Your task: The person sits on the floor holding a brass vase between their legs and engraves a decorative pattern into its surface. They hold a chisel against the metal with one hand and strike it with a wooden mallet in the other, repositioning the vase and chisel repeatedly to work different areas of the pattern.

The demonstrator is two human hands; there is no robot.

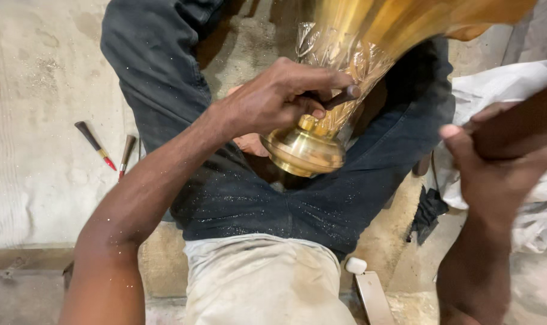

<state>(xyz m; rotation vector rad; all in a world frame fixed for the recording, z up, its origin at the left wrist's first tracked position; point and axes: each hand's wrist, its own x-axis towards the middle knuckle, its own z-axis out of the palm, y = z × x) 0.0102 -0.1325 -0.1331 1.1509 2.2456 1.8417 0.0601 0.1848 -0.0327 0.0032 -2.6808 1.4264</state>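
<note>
Head view: a punch (341, 97) is gripped by the left hand (273, 99) against the brass vase (321, 129), while the right hand (496, 174), at 3 o'clock, is closed around a dark handle (514, 123).

We find open floor (39, 78) to our left, broken only by two hand tools (108, 150). Ahead, the brass vase (321, 108) across our legs (237, 192) blocks passage; white sacking (514, 90) crowds the right.

Warm, fairly dim light; glare streaks the brass vase (321, 90), the right hand (496, 174) sits blurred near the lens, edges bend wide.
</note>
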